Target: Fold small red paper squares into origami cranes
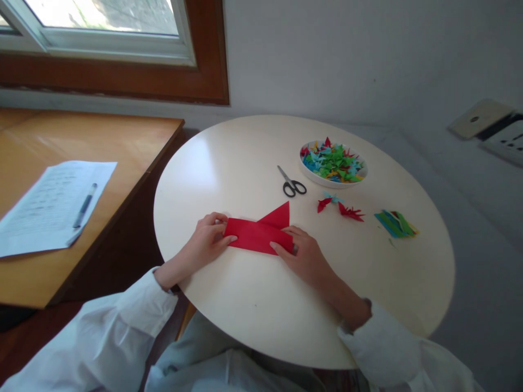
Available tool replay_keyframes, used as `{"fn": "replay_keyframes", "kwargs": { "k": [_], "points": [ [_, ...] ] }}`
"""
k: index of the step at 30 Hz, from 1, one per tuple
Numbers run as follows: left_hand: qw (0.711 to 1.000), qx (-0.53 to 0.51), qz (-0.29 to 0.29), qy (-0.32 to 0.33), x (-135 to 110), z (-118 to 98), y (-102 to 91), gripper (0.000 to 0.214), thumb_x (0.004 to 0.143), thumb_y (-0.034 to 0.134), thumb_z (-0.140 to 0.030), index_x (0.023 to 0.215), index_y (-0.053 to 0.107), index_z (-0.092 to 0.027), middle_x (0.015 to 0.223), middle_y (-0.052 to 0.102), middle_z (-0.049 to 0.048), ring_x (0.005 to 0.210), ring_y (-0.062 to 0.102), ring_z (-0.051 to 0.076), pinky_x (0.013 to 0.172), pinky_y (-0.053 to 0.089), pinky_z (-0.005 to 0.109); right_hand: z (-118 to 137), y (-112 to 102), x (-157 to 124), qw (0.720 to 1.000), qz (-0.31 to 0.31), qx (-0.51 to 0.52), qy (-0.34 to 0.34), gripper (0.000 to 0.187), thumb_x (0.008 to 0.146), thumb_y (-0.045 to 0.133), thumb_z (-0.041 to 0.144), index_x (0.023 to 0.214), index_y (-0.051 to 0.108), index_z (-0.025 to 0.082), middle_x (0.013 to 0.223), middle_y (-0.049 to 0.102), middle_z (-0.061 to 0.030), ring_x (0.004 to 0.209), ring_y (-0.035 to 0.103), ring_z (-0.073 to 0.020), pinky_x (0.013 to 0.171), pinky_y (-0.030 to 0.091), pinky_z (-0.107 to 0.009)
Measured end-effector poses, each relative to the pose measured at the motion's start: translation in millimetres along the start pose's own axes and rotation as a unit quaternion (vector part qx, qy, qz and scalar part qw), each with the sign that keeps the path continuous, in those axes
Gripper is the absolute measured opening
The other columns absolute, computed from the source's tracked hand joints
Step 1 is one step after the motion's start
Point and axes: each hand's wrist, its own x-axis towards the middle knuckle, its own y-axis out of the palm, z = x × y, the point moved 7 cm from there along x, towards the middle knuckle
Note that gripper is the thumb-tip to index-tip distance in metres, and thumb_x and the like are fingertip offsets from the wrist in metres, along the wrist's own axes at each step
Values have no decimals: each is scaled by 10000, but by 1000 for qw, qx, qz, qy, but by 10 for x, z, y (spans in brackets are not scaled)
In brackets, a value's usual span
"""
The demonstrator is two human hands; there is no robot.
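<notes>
A sheet of red paper (250,235), partly folded, lies before me, with a straight band in front and a pointed triangle rising behind it. My left hand (210,239) pinches its left end, thumb on top. At the right end my right hand (301,251) grips the band between thumb and fingers. Just beyond the paper, black-handled scissors (291,184) rest with their blades pointing away to the left. Small red folded paper pieces (350,212) and a light blue one (333,197) lie to the right of the scissors.
On the round white table (229,163), a white bowl (322,182) holds many colourful folded papers. A stack of coloured paper (396,224) lies at the right. A wooden desk (134,141) on the left carries printed sheets (49,207) and a pen (85,206).
</notes>
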Motion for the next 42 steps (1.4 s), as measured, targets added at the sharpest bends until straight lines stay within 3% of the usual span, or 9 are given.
{"fn": "replay_keyframes", "kwargs": {
  "k": [4, 11, 16, 22, 25, 27, 31, 34, 42],
  "points": [
    [1000, 2, -8, -4, 5, -9, -22, 206, 798, 529, -341, 676, 546, -175, 1028, 540, 95, 963, 525, 227, 859, 432, 393, -8, 21, 4, 1000, -5, -12, -2, 119, 741, 594, 250, 830, 638, 184, 852, 667, -73, 808, 619, -221, 749, 502, -364],
    [999, 4, -31, -31, -39, 43, -57, 270, 767, 579, -353, 964, 485, -194, 1019, 554, 72, 935, 534, 216, 832, 444, 377, -13, 31, -2, 1000, -8, -26, -4, 107, 732, 608, 247, 814, 627, 181, 843, 658, -71, 794, 614, -219, 736, 503, -357],
    [999, 23, -37, -33, -36, 60, -57, 293, 775, 569, -319, 1024, 478, -195, 1055, 550, 77, 982, 534, 225, 860, 440, 388, -10, 37, 0, 999, -10, -34, -8, 119, 731, 612, 243, 830, 619, 178, 838, 655, -72, 791, 615, -221, 738, 502, -359],
    [989, 72, -110, 68, -200, -208, -108, 167, 854, 433, -197, 954, 566, -204, 1008, 566, 88, 960, 545, 206, 826, 475, 355, 1, 50, 2, 999, -11, -43, -25, 98, 744, 591, 227, 818, 616, 169, 829, 648, -80, 786, 611, -221, 726, 498, -353],
    [974, 126, -82, 171, -397, -491, 46, 248, 863, 417, -162, 1065, 558, -182, 1058, 602, 108, 1030, 538, 218, 886, 465, 383, 0, 56, -2, 998, -16, -47, -39, 93, 755, 578, 227, 817, 610, 166, 823, 643, -80, 792, 609, -223, 718, 499, -353],
    [967, 167, -56, 185, -504, -588, 171, 334, 882, 403, -206, 1199, 485, -144, 1188, 566, 134, 1136, 494, 237, 957, 427, 424, -5, 66, -3, 998, -13, -47, -48, 97, 761, 572, 230, 821, 605, 162, 824, 642, -82, 791, 608, -225, 718, 500, -359],
    [955, 242, 3, 171, -605, -620, 379, 495, 903, 368, -304, 1310, 351, -23, 1345, 429, 207, 1279, 351, 290, 1023, 344, 489, -12, 75, -4, 997, -10, -43, -57, 107, 773, 561, 235, 827, 598, 150, 834, 641, -94, 792, 608, -229, 732, 500, -372],
    [951, 269, 27, 153, -610, -600, 440, 526, 911, 335, -341, 1328, 329, -21, 1385, 377, 200, 1310, 298, 295, 1051, 293, 491, -12, 69, -7, 997, -17, -45, -57, 102, 767, 564, 227, 826, 596, 150, 829, 640, -96, 787, 609, -230, 725, 500, -371],
    [942, 317, 10, 110, -619, -573, 408, 556, 901, 338, -398, 1319, 364, -33, 1368, 408, 193, 1276, 345, 321, 1036, 290, 489, -15, 77, -5, 997, -8, -45, -56, 103, 769, 559, 231, 831, 594, 157, 839, 638, -92, 793, 608, -230, 727, 499, -372]
  ]
}}
